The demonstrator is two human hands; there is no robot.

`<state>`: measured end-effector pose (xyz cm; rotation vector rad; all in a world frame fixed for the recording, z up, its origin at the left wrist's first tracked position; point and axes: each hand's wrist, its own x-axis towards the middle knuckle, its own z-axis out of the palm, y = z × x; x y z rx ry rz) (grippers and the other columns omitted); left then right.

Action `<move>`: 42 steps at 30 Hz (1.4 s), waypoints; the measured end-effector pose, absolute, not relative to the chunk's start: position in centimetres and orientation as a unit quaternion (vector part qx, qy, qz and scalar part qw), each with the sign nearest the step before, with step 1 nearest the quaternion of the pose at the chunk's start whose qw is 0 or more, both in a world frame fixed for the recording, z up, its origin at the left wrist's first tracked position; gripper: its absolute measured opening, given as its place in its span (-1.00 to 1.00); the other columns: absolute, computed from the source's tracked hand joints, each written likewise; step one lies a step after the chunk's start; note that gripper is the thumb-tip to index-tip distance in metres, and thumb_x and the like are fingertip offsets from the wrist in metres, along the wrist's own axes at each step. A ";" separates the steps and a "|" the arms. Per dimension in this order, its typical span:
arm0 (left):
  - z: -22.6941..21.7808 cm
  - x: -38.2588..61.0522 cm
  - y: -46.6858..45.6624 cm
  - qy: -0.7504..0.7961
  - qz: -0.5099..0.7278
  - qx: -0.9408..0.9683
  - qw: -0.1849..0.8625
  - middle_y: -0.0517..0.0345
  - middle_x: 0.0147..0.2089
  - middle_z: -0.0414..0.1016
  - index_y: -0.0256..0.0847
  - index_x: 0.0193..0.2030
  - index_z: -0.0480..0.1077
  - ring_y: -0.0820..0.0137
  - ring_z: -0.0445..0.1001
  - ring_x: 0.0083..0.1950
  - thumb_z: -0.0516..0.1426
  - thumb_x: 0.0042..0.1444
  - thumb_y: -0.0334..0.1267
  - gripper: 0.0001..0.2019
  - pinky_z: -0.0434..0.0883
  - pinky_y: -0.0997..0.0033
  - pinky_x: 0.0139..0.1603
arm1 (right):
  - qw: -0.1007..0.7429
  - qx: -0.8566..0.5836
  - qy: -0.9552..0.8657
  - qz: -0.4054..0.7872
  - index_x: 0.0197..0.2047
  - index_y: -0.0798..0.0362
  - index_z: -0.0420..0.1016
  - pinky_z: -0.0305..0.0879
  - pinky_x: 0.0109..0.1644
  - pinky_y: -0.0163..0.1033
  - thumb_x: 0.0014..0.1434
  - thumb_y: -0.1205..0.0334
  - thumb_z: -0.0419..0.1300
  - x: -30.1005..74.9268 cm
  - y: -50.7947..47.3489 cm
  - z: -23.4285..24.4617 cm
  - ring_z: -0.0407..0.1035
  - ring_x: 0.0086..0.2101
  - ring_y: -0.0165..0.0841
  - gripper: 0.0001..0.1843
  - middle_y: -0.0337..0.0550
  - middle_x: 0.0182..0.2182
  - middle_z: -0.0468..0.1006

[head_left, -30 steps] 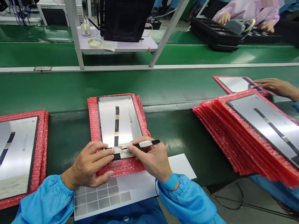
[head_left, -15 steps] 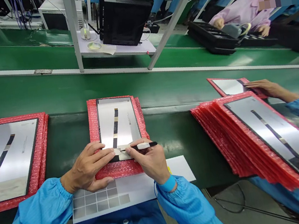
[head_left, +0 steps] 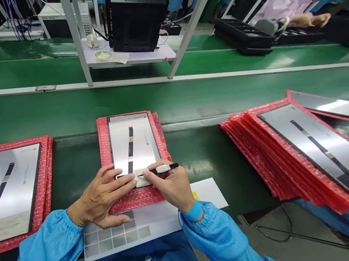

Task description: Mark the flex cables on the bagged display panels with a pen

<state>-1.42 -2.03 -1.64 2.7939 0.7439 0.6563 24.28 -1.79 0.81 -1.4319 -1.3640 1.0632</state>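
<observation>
In front of me a display panel (head_left: 144,146) lies metallic back up on red bubble-wrap (head_left: 105,143), with a dark flex cable (head_left: 130,146) along its middle. My left hand (head_left: 105,196) is open, its fingers stretched over the panel's lower left edge and the pale strip (head_left: 142,180) there. My right hand (head_left: 172,186) is closed around a slim pen-like tool (head_left: 164,168), white in the middle with a black end. Its thin dark tip points left onto the strip, close to my left fingertips. Whether the tip touches is too small to tell.
Similar panels on red wrap lie in a stack at left (head_left: 12,191) and a taller, slanted stack at right (head_left: 316,147). Under my hands is a sheet with grey squares (head_left: 116,234). Beyond stand a frame post (head_left: 76,40) and a monitor (head_left: 139,21).
Both my hands keep nearly the same hold on the panel and tool. At right, a co-worker's wrapped panel has moved right and tilted up behind the tall stack.
</observation>
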 end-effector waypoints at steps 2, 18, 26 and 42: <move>-1.6 -1.4 -2.1 0.260 0.203 0.940 0.089 -0.07 0.42 0.40 -0.19 0.53 0.15 -0.08 0.32 0.32 0.16 0.22 0.25 -0.14 0.00 -0.23 0.46 | 0.442 -0.573 -0.534 0.437 -0.37 0.04 0.58 0.41 -0.47 -0.24 0.13 0.07 0.42 24.4 -1.8 0.7 0.48 -0.57 -0.30 -0.77 -0.19 -0.57 0.58; -1.6 -0.7 -3.3 0.276 0.163 0.942 0.099 0.09 0.46 0.36 -0.02 0.59 -0.01 -0.14 0.19 0.40 0.15 0.21 0.30 -0.08 -0.34 -0.29 0.50 | 0.471 -0.579 -0.464 0.477 -0.37 0.04 0.51 0.43 -0.52 -0.28 0.11 0.02 0.44 24.4 -1.7 0.7 0.46 -0.63 -0.33 -0.70 -0.25 -0.64 0.54; -2.0 -2.0 -2.6 0.242 0.257 0.922 0.161 -0.03 0.34 0.49 -0.14 0.55 0.10 -0.12 0.23 0.46 0.15 0.26 0.09 -0.22 -0.09 -0.40 0.54 | 0.465 -0.580 -0.464 0.481 -0.37 0.02 0.50 0.44 -0.50 -0.25 0.12 -0.02 0.44 24.6 -1.7 0.6 0.48 -0.63 -0.30 -0.68 -0.24 -0.64 0.56; -2.2 -2.1 -2.4 0.254 0.281 0.918 0.117 -0.17 0.26 0.54 -0.22 0.53 0.11 -0.09 0.39 0.36 0.13 0.28 0.08 -0.23 0.16 -0.29 0.43 | 0.475 -0.570 -0.452 0.495 -0.37 0.02 0.49 0.45 -0.52 -0.26 0.08 -0.01 0.45 24.5 -1.6 0.8 0.47 -0.64 -0.31 -0.68 -0.26 -0.65 0.54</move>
